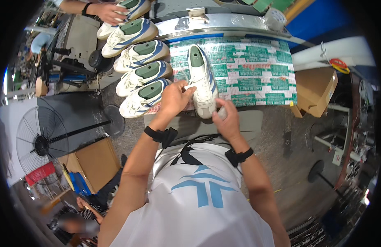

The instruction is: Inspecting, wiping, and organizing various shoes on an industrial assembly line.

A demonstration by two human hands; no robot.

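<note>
Firstly, at the left, a co-worker's hand (111,13) touches a row of shoes (131,105). Next, the left hand (174,98) has thumb and forefinger nearly closed at the side of a separate white shoe (203,84), standing on the green-and-white surface (252,70); whether they pinch it, I cannot tell. The right hand (227,119), fingers half bent, is beside the toe; its hold is unclear.

a black pedestal fan (41,145) stands near a brown carton (98,162) at left, an open box (316,96) at right.
</note>
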